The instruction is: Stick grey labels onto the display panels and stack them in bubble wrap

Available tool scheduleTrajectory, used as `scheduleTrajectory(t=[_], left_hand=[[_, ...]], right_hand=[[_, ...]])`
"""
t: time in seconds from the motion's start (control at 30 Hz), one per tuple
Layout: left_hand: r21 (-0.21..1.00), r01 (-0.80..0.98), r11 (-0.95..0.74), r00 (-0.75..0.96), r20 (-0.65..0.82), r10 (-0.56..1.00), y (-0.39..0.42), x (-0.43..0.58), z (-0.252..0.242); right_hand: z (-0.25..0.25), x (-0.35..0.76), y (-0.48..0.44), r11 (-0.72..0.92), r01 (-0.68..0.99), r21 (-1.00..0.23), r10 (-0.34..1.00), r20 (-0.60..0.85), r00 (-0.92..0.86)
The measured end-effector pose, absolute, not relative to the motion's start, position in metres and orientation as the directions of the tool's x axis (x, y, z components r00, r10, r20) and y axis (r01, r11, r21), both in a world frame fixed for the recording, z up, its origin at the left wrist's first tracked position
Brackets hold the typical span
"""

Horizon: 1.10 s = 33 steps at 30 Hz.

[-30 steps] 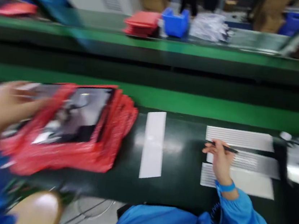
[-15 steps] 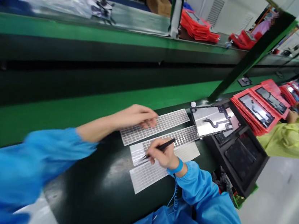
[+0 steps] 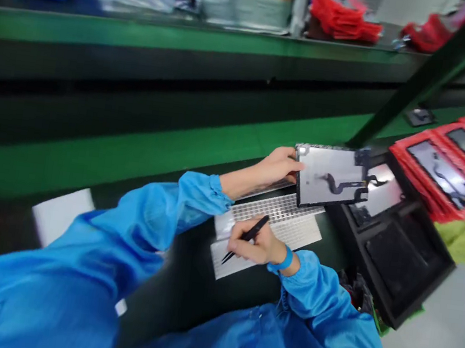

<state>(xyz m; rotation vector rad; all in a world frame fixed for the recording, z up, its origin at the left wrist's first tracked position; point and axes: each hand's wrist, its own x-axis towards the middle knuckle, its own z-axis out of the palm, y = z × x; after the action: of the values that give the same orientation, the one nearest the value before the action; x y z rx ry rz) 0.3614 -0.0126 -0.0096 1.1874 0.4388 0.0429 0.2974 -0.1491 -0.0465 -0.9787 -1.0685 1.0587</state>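
My left hand (image 3: 281, 166) grips the left edge of a flat silver panel (image 3: 325, 177) with a black frame and a dark curved cable on it. The panel is raised over the far ends of the label sheets. My right hand (image 3: 253, 241) holds black tweezers (image 3: 254, 228), their tips pointing down to the left, above the lower sheets. Under it lie a gridded sheet (image 3: 285, 210) and a paler sheet (image 3: 301, 232). Part of another sheet shows beneath my left wrist.
At the right is a black tray (image 3: 400, 257) with another silver panel (image 3: 383, 187) at its upper end. Red-wrapped panels (image 3: 440, 171) are stacked behind it. A green post (image 3: 413, 83) slants upward. A white sheet (image 3: 62, 212) lies at the left.
My left hand has moved right from the gridded sheets and taken hold of the silver panel, now lifted and turned slightly. My right hand still holds the tweezers. The view has shifted left.
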Motion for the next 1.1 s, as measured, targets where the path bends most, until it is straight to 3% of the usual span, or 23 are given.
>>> scheduleTrajectory(t=[0.13, 0.23, 0.33, 0.43, 0.63, 0.83, 0.97, 1.1], left_hand=[[0.942, 0.112, 0.317, 0.854, -0.255, 0.454, 0.046, 0.278, 0.016], [0.96, 0.076, 0.27, 0.732, -0.238, 0.638, 0.079, 0.196, 0.032], [0.953, 0.038, 0.301, 0.556, -0.271, 0.786, 0.092, 0.122, 0.036], [0.937, -0.005, 0.35, 0.447, -0.311, 0.839, 0.09, 0.073, 0.031], [0.906, 0.01, 0.424, 0.545, -0.36, 0.757, 0.072, 0.085, 0.019], [0.883, 0.049, 0.467, 0.778, -0.327, 0.537, 0.038, 0.226, 0.009], [0.881, 0.111, 0.46, 0.855, -0.32, 0.408, -0.012, 0.319, 0.001], [0.885, 0.185, 0.428, 0.885, -0.339, 0.319, -0.051, 0.368, -0.019]], right_hand=[[-0.047, 0.291, -0.155, 0.264, -0.146, -0.953, 0.961, 0.247, 0.127], [-0.047, 0.286, -0.159, 0.224, -0.218, -0.95, 0.971, 0.198, 0.135], [-0.045, 0.285, -0.156, 0.221, -0.293, -0.93, 0.945, 0.13, 0.3], [-0.041, 0.29, -0.147, 0.282, -0.292, -0.914, 0.86, 0.106, 0.5], [-0.031, 0.294, -0.158, 0.269, -0.161, -0.95, 0.712, 0.083, 0.697], [-0.025, 0.28, -0.225, 0.145, 0.017, -0.989, 0.617, 0.104, 0.78], [-0.03, 0.26, -0.292, 0.05, 0.07, -0.996, 0.37, 0.083, 0.925], [-0.066, 0.231, -0.383, -0.122, -0.065, -0.99, 0.04, -0.07, 0.997]])
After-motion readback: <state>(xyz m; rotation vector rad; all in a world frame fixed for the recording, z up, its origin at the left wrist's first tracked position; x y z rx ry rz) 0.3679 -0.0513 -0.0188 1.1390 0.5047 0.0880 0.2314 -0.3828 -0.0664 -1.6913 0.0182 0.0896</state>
